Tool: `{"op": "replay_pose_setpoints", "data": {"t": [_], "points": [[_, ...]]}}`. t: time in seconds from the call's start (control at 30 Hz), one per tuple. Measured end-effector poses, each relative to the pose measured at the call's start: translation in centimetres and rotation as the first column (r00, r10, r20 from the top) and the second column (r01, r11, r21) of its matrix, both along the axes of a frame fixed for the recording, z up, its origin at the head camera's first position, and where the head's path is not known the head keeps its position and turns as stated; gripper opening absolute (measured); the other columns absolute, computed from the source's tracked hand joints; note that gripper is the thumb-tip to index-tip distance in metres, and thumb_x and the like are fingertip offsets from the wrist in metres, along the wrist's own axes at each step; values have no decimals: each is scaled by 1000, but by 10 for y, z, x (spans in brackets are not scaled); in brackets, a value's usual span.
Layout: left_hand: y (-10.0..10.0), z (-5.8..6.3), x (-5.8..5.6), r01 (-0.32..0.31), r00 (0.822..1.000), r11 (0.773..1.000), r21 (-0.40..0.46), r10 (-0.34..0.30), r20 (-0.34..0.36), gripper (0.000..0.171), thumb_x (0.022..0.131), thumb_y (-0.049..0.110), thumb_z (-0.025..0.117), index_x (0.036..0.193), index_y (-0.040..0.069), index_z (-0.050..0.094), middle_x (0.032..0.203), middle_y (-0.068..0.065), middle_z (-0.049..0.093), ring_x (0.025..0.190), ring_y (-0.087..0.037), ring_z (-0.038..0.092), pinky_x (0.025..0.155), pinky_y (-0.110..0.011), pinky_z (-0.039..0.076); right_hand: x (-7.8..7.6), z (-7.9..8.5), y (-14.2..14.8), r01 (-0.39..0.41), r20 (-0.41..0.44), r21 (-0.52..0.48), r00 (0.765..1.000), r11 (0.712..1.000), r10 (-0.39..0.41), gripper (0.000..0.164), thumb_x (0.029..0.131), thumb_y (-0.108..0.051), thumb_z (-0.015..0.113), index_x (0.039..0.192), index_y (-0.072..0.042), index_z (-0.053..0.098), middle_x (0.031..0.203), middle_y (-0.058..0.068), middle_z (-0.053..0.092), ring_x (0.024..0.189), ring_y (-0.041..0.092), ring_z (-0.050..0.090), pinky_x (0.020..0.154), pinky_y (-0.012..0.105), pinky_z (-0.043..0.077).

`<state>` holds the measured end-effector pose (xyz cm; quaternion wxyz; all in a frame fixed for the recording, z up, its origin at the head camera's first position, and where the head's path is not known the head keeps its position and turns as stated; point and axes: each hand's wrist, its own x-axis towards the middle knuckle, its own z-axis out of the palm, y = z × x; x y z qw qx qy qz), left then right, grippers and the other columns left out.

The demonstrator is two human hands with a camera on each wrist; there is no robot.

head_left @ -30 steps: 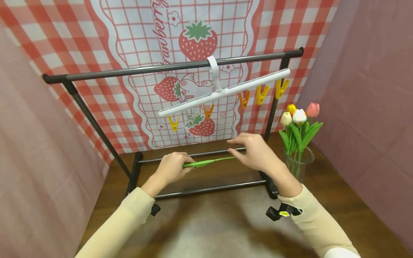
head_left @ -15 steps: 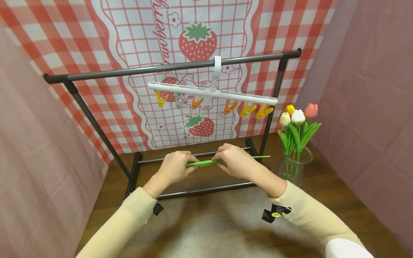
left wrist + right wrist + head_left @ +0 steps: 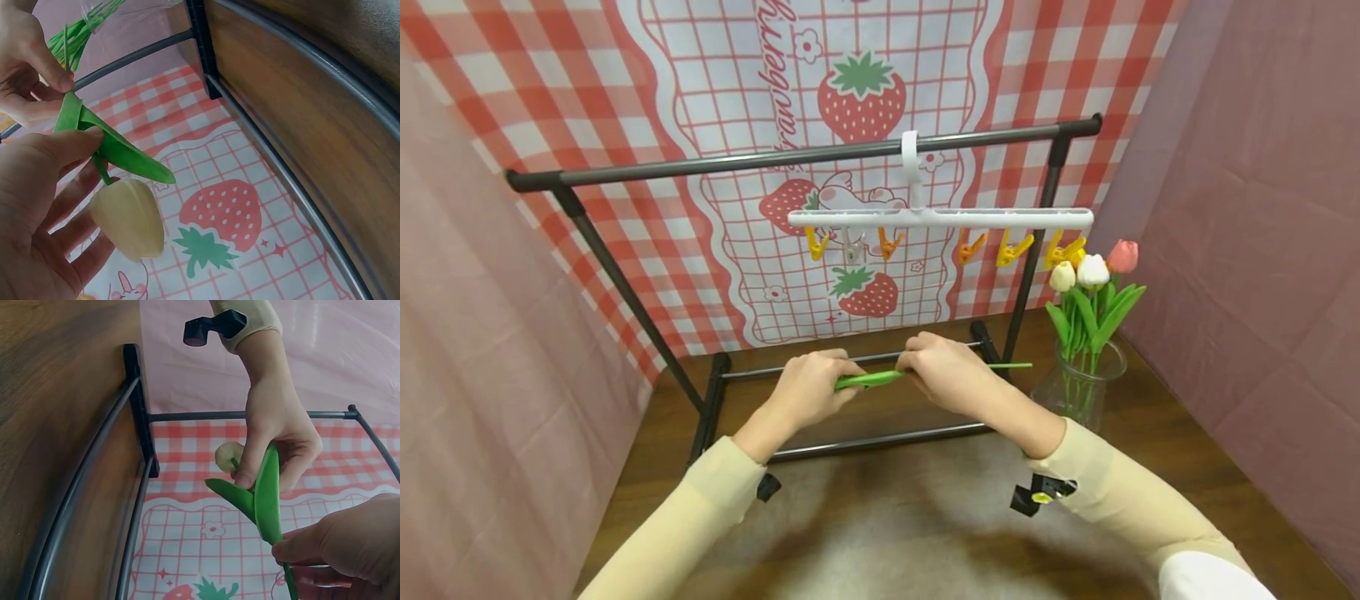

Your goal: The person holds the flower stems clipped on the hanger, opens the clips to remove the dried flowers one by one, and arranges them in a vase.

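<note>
A single artificial tulip [image 3: 128, 219] with a cream bloom and green leaves is held between both hands, level above the table. My left hand [image 3: 811, 385] pinches its stem near the bloom, thumb against a leaf [image 3: 134, 156]. The bloom is hidden behind that hand in the head view. At the base of the leaves my right hand [image 3: 946, 373] pinches the stem, and the thin stem end [image 3: 1011, 365] sticks out to the right. In the right wrist view the two leaves [image 3: 267, 500] spread between the hands.
A black rack [image 3: 737, 164] spans the table behind the hands. From its bar hangs a white hanger [image 3: 940, 218] with several yellow and orange clips [image 3: 966, 247] and a clear one. At right stands a glass vase [image 3: 1078, 387] of tulips [image 3: 1092, 271].
My right hand has moved left and down and now pinches the tulip's stem beside the left hand. The hanger has swung about on the bar. The left hand has barely moved.
</note>
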<state>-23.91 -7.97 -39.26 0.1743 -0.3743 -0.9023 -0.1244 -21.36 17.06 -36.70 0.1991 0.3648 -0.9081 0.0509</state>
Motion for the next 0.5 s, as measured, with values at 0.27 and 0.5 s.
{"op": "replay_pose_setpoints", "data": {"t": [0.27, 0.5], "points": [[1, 3, -5, 17, 998, 992, 126, -25, 63, 24, 81, 18, 93, 103, 14, 85, 90, 2, 76, 79, -13, 72, 73, -34, 63, 2, 4, 10, 1, -36, -52, 999, 999, -2, 8, 91, -7, 83, 96, -13, 80, 89, 1, 68, 85, 19, 67, 67, 33, 60], [1, 2, -13, -47, 978, 958, 282, -12, 206, 39, 76, 25, 98, 111, 13, 84, 102, -3, 82, 83, -14, 73, 74, -32, 61, 8, 4, 34, 21, -36, -139, 999, 990, -26, 10, 91, -5, 82, 99, -10, 79, 95, 4, 71, 90, 21, 69, 70, 37, 61]]}}
